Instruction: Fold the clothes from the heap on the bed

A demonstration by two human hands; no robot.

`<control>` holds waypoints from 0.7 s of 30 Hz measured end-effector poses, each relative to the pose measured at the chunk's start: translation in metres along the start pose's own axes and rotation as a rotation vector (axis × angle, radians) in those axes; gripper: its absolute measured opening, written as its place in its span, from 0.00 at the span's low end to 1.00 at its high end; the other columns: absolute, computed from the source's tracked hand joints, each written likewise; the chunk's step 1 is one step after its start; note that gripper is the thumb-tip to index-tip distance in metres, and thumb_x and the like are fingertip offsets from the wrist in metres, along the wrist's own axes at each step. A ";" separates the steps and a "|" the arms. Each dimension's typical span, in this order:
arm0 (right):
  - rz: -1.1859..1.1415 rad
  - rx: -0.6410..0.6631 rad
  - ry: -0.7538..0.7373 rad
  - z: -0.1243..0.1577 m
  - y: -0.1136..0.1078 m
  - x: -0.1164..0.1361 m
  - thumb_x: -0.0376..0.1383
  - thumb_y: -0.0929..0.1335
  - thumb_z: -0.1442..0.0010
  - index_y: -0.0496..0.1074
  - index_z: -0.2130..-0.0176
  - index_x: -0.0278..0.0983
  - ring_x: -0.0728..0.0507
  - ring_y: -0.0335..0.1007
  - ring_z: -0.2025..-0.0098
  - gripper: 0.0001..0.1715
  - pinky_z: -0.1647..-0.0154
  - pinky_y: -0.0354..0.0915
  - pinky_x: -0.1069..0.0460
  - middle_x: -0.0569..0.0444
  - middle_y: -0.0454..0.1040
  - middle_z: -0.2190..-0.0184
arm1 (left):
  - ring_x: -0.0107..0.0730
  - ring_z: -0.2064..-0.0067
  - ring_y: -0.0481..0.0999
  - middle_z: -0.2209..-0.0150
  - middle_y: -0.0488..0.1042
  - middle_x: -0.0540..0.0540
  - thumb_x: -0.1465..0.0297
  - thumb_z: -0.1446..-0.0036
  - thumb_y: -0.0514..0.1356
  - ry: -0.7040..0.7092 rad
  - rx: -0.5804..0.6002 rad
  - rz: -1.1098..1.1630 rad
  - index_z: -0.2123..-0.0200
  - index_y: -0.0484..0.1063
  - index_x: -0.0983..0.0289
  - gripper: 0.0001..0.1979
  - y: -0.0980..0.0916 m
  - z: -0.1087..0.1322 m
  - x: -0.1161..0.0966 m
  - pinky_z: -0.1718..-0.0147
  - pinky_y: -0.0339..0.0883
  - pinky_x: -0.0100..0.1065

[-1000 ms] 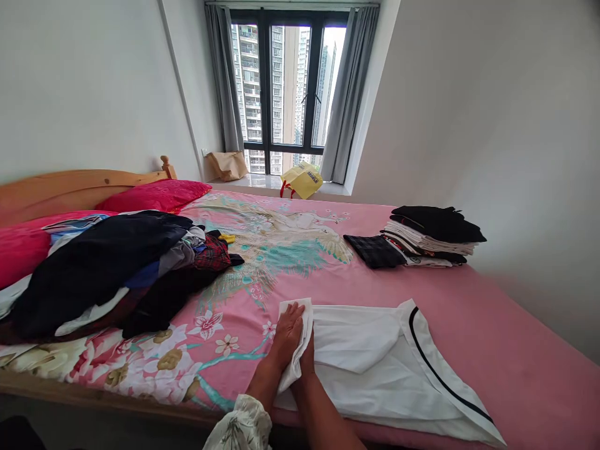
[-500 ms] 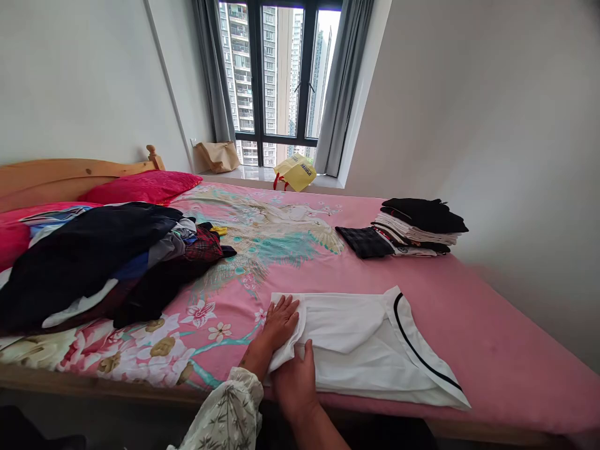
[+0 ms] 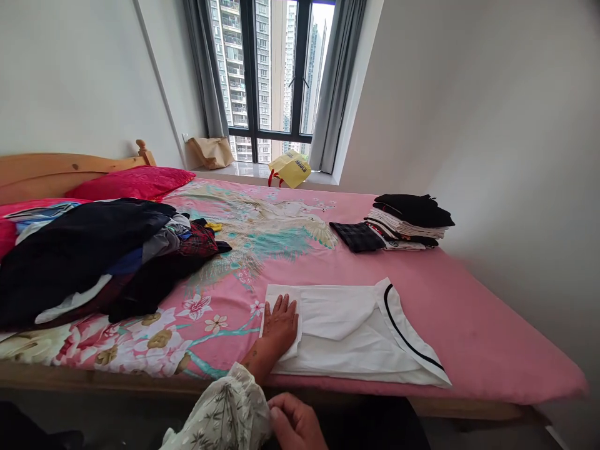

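A folded white garment (image 3: 337, 340) with a black stripe along its curved right edge lies flat near the bed's front edge. My left hand (image 3: 281, 324) rests palm down on its folded left end, fingers stretched out and slightly apart. Patterned cloth, the left sleeve (image 3: 229, 409), covers my left forearm. Below the garment, in front of the bed, my right hand (image 3: 300, 422) is closed, with thumb and forefinger pinched at the edge of that sleeve. Its other fingers are partly hidden.
A heap of loose clothes (image 3: 94, 256) covers the bed's left side. Folded clothes (image 3: 407, 219) are stacked at the back right, beside a dark checked folded piece (image 3: 356, 237). A red pillow (image 3: 135, 181), a paper bag (image 3: 212, 152) and a yellow bag (image 3: 290, 167) are farther back.
My right hand has left the garment's near edge and moved down to the left sleeve. My left hand stays on the folded end, which now lies flatter. The view has shifted slightly.
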State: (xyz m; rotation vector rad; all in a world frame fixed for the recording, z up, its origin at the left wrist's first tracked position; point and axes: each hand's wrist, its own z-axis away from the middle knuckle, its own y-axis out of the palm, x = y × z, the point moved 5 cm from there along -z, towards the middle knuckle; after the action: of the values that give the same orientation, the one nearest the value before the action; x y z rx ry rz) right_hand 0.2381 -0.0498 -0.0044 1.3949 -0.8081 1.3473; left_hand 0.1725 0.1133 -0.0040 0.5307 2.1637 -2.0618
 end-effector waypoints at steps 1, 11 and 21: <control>0.046 -0.075 -0.025 -0.002 -0.017 0.014 0.54 0.64 0.45 0.74 0.66 0.35 0.45 0.67 0.69 0.26 0.64 0.63 0.51 0.52 0.74 0.72 | 0.45 0.34 0.48 0.35 0.53 0.60 0.67 0.38 0.44 0.006 0.029 0.026 0.41 0.60 0.62 0.23 -0.002 0.005 0.001 0.40 0.36 0.59; 0.172 -0.216 0.099 -0.035 -0.067 0.011 0.44 0.65 0.46 0.61 0.50 0.39 0.50 0.65 0.72 0.25 0.81 0.64 0.55 0.49 0.68 0.56 | 0.34 0.33 0.44 0.35 0.51 0.54 0.70 0.41 0.46 0.127 0.178 0.211 0.40 0.58 0.59 0.25 0.003 0.028 0.021 0.37 0.32 0.50; 0.284 -0.152 0.123 -0.071 -0.062 0.006 0.34 0.62 0.54 0.56 0.51 0.41 0.50 0.67 0.75 0.28 0.88 0.60 0.56 0.50 0.68 0.55 | 0.31 0.33 0.45 0.36 0.53 0.50 0.68 0.43 0.45 0.035 0.346 0.636 0.39 0.57 0.60 0.27 -0.011 0.014 0.039 0.36 0.34 0.44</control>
State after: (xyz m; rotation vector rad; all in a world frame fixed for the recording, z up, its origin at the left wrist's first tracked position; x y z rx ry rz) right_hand 0.2748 0.0355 -0.0190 1.0971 -1.0318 1.5363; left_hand 0.1303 0.1060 -0.0069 1.1214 1.3759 -2.0342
